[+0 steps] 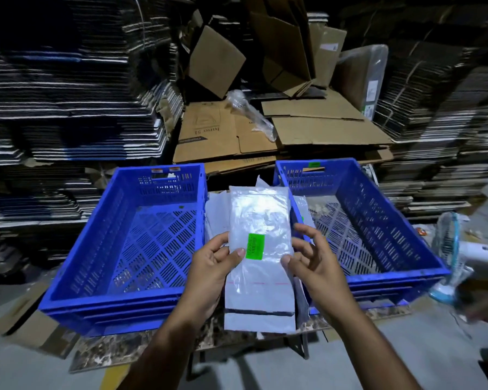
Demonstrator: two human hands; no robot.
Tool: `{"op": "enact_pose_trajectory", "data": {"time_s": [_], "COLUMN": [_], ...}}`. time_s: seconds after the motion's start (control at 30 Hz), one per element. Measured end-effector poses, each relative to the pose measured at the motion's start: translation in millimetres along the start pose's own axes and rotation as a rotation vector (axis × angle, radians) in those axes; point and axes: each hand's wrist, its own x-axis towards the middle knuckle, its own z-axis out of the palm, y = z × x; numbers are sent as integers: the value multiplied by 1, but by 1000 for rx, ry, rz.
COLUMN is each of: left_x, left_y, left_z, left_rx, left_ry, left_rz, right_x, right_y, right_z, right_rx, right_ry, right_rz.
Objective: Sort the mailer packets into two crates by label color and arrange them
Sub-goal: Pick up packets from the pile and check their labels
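A green-labelled packet [258,243] is pinched by the left hand [212,266] between two empty crates, label up for reading; the right hand [313,260], fingers spread, touches its right edge.

My left hand [213,266] and right hand [312,258] are both bare: no gloves, no rings, no bands on any finger that shows. My nails are short and plain, trimmed close, with the left thumbnail [240,252] and the right thumbnail [285,259] catching the light. My wrists carry no watch or bracelet. Both forearms are uncovered from the wrist down to the near edge of the view, with no sleeve or cuff showing on either. No marks or writing that I can make out on them.
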Motion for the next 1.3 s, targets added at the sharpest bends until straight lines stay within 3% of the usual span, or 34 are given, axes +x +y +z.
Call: {"op": "enact_pose_trajectory", "data": {"time_s": [0.07,0.13,0.23,0.3,0.4,0.53,0.67,0.9,1.0,1.13,1.3], "left_x": [6,13,30,44,66,93,119,136,138,163,214], "left_y": [-5,-7,-10,-13,-21,-37,-58,-100,-109,-115,-115], "left_z": [-2,-1,12,23,31,41,56,76,77,79,89], "left_rx": [7,31,72,79,161,205,217,191,325,542,703], "left_ry": [27,15,-32,-28,-8,119,227,328,367,399,319], "left_rz": [-13,-23,-41,-79,-109,-130,-180,-229,-226,-198,-235], "right_x": [2,5,13,30,81,163,224,277,278,267,234], "right_y": [3,8,11,8,18,43,81,127,133,127,107], "right_z": [3,5,4,-9,-64,-151,-196,-196,-198,-190,-164], "right_rx": [24,-58,-67,-99,-169,-458,-628,-624,-748,-662,-426], "right_ry": [94,89,84,220,381,501,378,64,75,165,137], "right_rz": [99,142,93,94,78,125,322,410,497,393,238]}}
